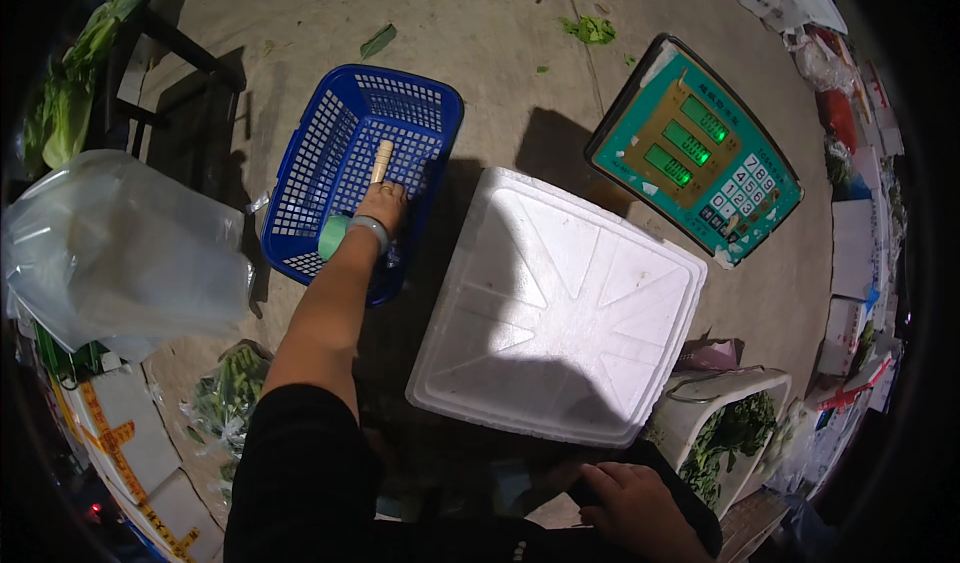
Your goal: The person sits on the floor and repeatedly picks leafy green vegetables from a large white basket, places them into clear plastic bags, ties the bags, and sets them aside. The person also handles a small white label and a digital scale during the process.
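Note:
My left hand (384, 206), with a ring and a pale bangle at the wrist, reaches down into a blue plastic basket (456, 105). Its fingers are at the lower end of a light wooden handle (382, 159); what lies under the palm is hidden, so a firm grip cannot be told. Beside the wrist in the basket is a roll of green tape (333, 237). My right hand (634, 504) rests low by my body, fingers together, near the bottom edge of a white foam box lid (570, 308). Whether it holds anything does not show.
A green digital scale display (694, 150) stands beyond the lid at right. Clear plastic bags (127, 248) and a dark stool frame (184, 45) are at left. Bagged greens (232, 390) lie at lower left. A white basket (776, 386) of leafy greens sits at lower right.

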A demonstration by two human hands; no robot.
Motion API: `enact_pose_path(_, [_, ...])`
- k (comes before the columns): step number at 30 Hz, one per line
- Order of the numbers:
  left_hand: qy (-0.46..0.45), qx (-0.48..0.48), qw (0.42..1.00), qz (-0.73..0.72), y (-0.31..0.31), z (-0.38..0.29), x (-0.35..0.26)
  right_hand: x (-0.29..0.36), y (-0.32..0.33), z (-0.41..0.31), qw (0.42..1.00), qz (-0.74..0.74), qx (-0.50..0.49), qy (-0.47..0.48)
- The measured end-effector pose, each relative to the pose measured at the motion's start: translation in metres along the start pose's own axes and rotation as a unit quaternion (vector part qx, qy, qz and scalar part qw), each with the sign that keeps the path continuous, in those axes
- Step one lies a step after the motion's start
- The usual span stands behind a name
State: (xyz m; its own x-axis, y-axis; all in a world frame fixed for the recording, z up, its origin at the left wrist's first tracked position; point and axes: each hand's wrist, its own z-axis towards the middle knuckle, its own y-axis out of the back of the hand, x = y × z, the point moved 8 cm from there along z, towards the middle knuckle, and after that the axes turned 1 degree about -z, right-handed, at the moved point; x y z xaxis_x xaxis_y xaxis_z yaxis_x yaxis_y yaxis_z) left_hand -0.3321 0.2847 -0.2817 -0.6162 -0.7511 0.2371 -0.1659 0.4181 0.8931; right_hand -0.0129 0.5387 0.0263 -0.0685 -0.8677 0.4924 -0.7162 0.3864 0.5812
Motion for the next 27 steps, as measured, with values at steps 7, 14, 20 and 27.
enact_pose_path(7, [0.148, -0.262, 0.910, -0.285, 0.070, -0.045, 0.055, 0.010, 0.018, -0.022, 0.993, -0.074, -0.083, 0.050])
enact_pose_path(14, [-0.014, -0.551, 0.779, -0.298, 0.335, -0.203, -0.007, 0.043, 0.041, -0.064, 0.964, 0.025, -0.246, 0.092])
enact_pose_path(20, [-0.205, -0.637, 0.738, -0.079, 0.456, -0.363, -0.134, 0.077, 0.068, -0.087, 0.676, 0.668, -0.203, 0.236])
enact_pose_path(27, [-0.104, -0.585, 0.712, -0.374, 0.461, -0.427, -0.135, 0.106, 0.153, -0.119, 0.713, 0.507, -0.362, 0.321])
